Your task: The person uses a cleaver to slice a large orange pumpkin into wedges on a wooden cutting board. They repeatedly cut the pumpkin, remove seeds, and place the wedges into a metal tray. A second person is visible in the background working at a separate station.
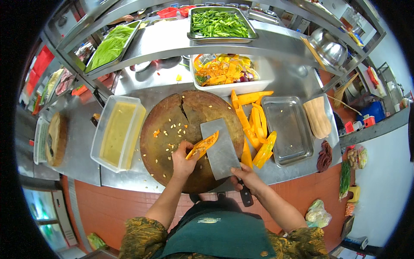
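Over a round wooden chopping block, my left hand grips a pumpkin wedge with seeds and stringy pulp on its inner face. My right hand is closed round the dark handle of a cleaver. Its broad blade lies tilted over the block, beside the wedge and partly behind it. Loose seeds and orange scraps dot the block, which has a crack at its far side. Several orange pumpkin strips are piled along the block's right edge. A whole tan butternut squash rests farther right.
Left of the block stands a clear tub of yellowish liquid. An empty metal tray sits right of the strips. Behind, a white bin holds vegetable scraps. The raised shelf carries trays of cut green vegetables and shredded lettuce.
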`<state>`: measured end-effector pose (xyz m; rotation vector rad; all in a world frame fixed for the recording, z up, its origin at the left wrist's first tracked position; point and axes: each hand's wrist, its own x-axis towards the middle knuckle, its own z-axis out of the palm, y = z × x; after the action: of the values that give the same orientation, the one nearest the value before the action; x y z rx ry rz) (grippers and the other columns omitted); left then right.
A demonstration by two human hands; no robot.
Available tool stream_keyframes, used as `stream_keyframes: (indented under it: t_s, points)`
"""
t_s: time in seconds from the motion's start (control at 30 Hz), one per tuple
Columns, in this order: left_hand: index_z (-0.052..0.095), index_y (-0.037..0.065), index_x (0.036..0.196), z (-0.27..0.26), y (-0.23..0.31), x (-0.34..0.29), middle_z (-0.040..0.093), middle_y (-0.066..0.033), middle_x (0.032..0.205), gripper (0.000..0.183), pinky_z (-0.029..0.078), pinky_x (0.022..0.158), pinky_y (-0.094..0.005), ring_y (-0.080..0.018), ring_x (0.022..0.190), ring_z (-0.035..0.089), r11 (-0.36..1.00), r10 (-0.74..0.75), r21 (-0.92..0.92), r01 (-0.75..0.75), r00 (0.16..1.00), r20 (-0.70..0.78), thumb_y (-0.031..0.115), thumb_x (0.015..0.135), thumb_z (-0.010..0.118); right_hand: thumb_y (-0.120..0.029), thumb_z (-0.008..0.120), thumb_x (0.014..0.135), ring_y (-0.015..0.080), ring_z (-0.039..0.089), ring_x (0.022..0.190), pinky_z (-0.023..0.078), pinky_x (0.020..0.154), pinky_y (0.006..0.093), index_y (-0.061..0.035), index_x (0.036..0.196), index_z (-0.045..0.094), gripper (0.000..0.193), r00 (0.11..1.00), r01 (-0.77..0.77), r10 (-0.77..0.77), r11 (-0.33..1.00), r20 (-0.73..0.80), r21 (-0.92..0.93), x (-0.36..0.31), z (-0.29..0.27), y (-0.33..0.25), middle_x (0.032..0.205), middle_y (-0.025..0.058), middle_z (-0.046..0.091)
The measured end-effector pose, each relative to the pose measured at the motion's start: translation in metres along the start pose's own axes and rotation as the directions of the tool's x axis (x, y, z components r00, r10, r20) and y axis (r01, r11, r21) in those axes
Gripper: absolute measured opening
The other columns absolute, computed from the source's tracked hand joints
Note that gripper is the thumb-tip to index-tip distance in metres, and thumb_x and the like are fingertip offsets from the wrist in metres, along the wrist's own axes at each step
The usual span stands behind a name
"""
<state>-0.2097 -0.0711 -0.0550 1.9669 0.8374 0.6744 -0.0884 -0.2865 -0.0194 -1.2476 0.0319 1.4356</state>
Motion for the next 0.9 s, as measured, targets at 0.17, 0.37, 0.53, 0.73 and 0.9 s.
stream_keyframes:
  t_s: [0.17,0.37,0.53,0.73,0.9]
  points:
    - [0.058,0.001,0.086,-0.001,0.003,0.0,0.066,-0.0128,0.075,0.02,0.052,0.065,-0.0315,-0.0195,0.068,0.066,1.0,-0.023,-0.009,0.023,1.0,-0.008,0.008,0.073,0.073,-0.025,0.055,0.096,0.0123,0.044,0.045,0.038,0.043,0.0266,-0.009,0.106,0.047,0.02,1.0,0.001,-0.001,1.0,-0.018,-0.002,0.001,0.024,0.001,0.065,0.0044,0.051]
    - [0.059,-0.003,0.098,-0.004,-0.005,0.003,0.065,-0.0096,0.092,0.018,0.056,0.061,-0.0262,-0.015,0.075,0.064,0.852,-0.345,-0.395,0.343,0.936,0.067,0.006,0.083,0.064,-0.021,0.049,0.098,0.013,0.046,0.047,0.038,0.044,0.0267,-0.0053,0.102,0.05,0.017,0.986,0.158,-0.163,0.974,-0.016,-0.161,0.004,0.046,-0.003,0.065,0.0054,0.052]
    - [0.06,-0.006,0.093,0.0,-0.005,0.002,0.067,-0.0128,0.083,0.02,0.055,0.055,-0.0287,-0.0153,0.068,0.066,0.881,-0.274,-0.4,0.254,0.962,0.007,0.007,0.08,0.065,-0.021,0.048,0.099,0.0135,0.047,0.046,0.04,0.043,0.0268,-0.005,0.1,0.05,0.016,0.965,0.21,-0.245,0.936,-0.095,-0.284,0.002,0.035,0.004,0.064,0.0054,0.053]
    - [0.06,-0.004,0.092,0.003,-0.014,0.001,0.066,-0.011,0.076,0.019,0.053,0.058,-0.0289,-0.014,0.067,0.065,0.911,-0.196,-0.372,0.179,0.981,-0.008,0.006,0.077,0.066,-0.022,0.049,0.099,0.013,0.047,0.045,0.039,0.042,0.0262,-0.0064,0.101,0.05,0.016,0.969,0.189,-0.217,0.958,-0.116,-0.216,-0.005,0.044,0.007,0.063,0.0051,0.052]
    - [0.06,-0.002,0.088,0.001,-0.018,0.001,0.066,-0.01,0.075,0.015,0.052,0.06,-0.0285,-0.013,0.065,0.063,0.93,-0.166,-0.333,0.154,0.986,-0.007,0.005,0.077,0.067,-0.02,0.047,0.099,0.0149,0.048,0.044,0.04,0.041,0.0283,-0.004,0.103,0.048,0.016,0.96,0.234,-0.259,0.951,-0.106,-0.204,0.003,0.053,0.012,0.063,0.0071,0.053]
